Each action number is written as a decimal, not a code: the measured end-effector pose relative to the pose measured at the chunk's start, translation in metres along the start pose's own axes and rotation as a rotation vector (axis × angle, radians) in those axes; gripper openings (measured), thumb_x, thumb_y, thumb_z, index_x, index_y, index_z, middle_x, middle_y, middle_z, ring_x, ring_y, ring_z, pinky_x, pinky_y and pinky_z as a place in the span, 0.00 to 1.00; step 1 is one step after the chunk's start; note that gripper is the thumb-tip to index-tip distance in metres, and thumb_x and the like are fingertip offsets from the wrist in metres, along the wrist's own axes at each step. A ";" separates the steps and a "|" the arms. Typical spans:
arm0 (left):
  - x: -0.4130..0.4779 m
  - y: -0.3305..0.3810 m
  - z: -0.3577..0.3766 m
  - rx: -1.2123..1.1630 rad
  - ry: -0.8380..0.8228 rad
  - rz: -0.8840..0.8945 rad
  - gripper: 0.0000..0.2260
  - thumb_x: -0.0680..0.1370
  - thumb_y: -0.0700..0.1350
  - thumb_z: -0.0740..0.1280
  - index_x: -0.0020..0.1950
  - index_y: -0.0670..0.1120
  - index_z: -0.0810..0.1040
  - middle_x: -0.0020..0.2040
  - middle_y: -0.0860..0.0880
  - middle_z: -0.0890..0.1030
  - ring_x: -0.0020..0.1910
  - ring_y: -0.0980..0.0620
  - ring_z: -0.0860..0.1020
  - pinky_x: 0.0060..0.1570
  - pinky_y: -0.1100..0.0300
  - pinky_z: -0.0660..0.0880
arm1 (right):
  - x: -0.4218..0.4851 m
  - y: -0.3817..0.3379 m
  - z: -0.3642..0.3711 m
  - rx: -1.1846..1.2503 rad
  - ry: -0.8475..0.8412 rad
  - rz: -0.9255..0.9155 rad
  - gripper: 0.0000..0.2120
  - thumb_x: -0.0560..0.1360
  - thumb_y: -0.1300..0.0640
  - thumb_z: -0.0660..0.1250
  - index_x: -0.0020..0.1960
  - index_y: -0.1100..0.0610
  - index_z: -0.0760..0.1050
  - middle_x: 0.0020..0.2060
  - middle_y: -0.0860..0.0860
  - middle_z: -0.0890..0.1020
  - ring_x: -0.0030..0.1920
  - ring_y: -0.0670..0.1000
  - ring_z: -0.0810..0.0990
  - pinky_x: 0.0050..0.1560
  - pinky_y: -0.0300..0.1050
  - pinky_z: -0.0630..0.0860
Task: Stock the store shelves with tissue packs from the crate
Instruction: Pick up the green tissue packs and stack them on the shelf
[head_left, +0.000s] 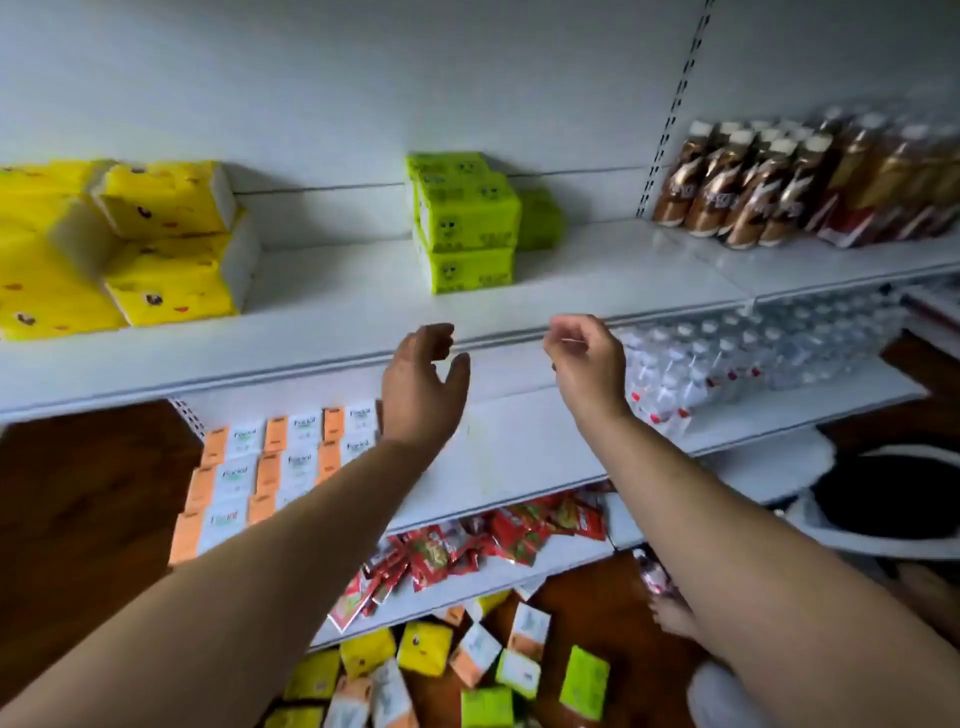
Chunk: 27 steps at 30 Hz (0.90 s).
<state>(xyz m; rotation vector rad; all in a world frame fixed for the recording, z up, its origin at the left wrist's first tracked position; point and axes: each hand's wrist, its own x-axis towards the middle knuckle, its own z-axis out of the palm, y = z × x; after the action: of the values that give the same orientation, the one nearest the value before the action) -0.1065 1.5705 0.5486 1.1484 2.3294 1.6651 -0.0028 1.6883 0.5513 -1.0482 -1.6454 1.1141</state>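
The left hand (423, 384) is raised in front of the front edge of the upper shelf (363, 306), fingers loosely curled and holding nothing; the right hand (587, 364), just to its right and apart from it, is likewise relaxed and empty, its fingers bent toward the thumb. Farther back on that shelf, a stack of green tissue packs (465, 223) stands against the back wall; well to the left lie yellow tissue packs (156, 244), piled in two layers; at the far right stand brown drink bottles (737, 192). On the shelf below, orange-and-white tissue packs (270, 467) sit in rows at left, with wrapped water bottles (753, 348) at right; lower still lie red sachets (467, 551); on the near floor, loose tissue packs (474, 659) in green, yellow and orange lie scattered.
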 end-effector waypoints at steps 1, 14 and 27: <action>-0.025 -0.011 -0.001 -0.008 -0.058 -0.007 0.13 0.74 0.38 0.67 0.59 0.41 0.77 0.53 0.43 0.81 0.51 0.47 0.80 0.52 0.58 0.74 | -0.026 0.015 -0.001 -0.017 0.014 0.036 0.09 0.72 0.66 0.65 0.50 0.61 0.78 0.40 0.49 0.80 0.40 0.49 0.76 0.48 0.44 0.73; -0.298 -0.222 0.059 0.131 -0.656 -0.642 0.11 0.74 0.41 0.69 0.56 0.43 0.79 0.49 0.45 0.83 0.50 0.46 0.80 0.46 0.59 0.72 | -0.293 0.306 -0.027 -0.191 -0.128 0.756 0.06 0.72 0.64 0.67 0.48 0.57 0.78 0.39 0.47 0.79 0.44 0.49 0.77 0.48 0.43 0.73; -0.607 -0.507 0.262 0.175 -1.046 -1.013 0.13 0.75 0.40 0.67 0.59 0.42 0.76 0.52 0.40 0.81 0.52 0.39 0.80 0.48 0.51 0.75 | -0.518 0.717 -0.058 -0.632 -0.026 1.117 0.20 0.69 0.64 0.69 0.61 0.64 0.73 0.57 0.64 0.77 0.60 0.62 0.75 0.63 0.54 0.68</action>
<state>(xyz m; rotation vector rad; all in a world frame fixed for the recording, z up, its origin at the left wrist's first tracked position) 0.1787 1.3475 -0.2024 0.4339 1.7661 0.3474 0.3134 1.3899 -0.2212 -2.5525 -1.4197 1.2523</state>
